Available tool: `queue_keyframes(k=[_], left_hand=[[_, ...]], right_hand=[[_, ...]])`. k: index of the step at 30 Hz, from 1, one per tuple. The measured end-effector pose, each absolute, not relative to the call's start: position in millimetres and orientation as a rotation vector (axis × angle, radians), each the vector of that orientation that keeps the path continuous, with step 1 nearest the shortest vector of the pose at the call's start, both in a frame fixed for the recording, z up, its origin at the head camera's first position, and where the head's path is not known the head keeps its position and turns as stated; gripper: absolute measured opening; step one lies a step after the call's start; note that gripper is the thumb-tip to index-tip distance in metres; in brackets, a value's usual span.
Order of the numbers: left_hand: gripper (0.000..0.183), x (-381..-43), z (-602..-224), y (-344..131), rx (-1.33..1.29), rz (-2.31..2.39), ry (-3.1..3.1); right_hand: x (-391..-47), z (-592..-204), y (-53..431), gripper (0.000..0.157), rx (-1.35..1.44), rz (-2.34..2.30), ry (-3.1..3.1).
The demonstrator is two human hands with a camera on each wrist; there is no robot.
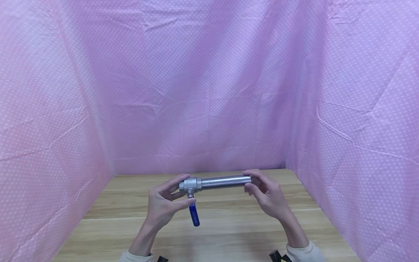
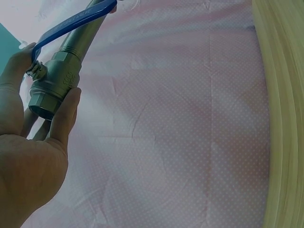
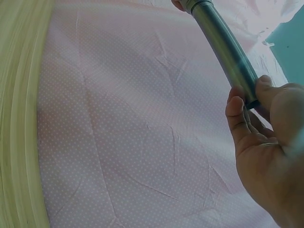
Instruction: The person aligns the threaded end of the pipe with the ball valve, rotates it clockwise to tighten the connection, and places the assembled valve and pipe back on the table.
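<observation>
A silver ball valve with a blue lever handle is joined to a shiny metal pipe, and both are held up above the table. My left hand grips the valve body, its thumb against the base of the blue handle. The handle points down toward me in the head view. At the pipe's free end, my right hand pinches it between thumb and fingers. In the left wrist view the valve's open hexagonal end faces the palm. The right wrist view shows the pipe running up and left from the fingertips.
A light wood table lies under the hands. Pink cloth with white dots hangs behind it and along both sides. Dark wrist-mount parts show near the sleeves at the bottom edge.
</observation>
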State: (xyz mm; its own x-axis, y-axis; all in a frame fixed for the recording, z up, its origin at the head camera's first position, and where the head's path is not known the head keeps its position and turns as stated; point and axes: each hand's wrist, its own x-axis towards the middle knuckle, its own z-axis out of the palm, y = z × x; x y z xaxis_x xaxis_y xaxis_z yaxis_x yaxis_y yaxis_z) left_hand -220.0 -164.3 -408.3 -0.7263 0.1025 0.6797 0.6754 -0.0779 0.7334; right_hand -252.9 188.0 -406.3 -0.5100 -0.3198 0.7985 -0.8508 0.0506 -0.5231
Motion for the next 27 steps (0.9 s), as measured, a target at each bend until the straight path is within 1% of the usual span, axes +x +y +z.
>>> queue_keyframes(k=[4, 11, 16, 27], left_hand=[[0.069, -219.6, -408.6, -164.4, -0.829, -1.847, -1.798], [0.069, -220.1, -408.8, -164.8, -0.810, -1.840, -1.813], [0.070, -220.0, -409.0, -164.9, -0.810, -1.846, -1.815], [0.071, -220.1, -409.1, -164.8, -0.848, -1.848, -1.792]], right_hand=[[-252.1, -406.1, 186.1, 0.054, 1.200, 1.574, -1.825], [-253.1, -405.5, 185.2, 0.055, 1.245, 1.588, -1.761], [-254.4, -406.5, 185.6, 0.059, 1.255, 1.557, -1.745], [-253.4, -405.8, 187.2, 0.054, 1.231, 1.529, -1.773]])
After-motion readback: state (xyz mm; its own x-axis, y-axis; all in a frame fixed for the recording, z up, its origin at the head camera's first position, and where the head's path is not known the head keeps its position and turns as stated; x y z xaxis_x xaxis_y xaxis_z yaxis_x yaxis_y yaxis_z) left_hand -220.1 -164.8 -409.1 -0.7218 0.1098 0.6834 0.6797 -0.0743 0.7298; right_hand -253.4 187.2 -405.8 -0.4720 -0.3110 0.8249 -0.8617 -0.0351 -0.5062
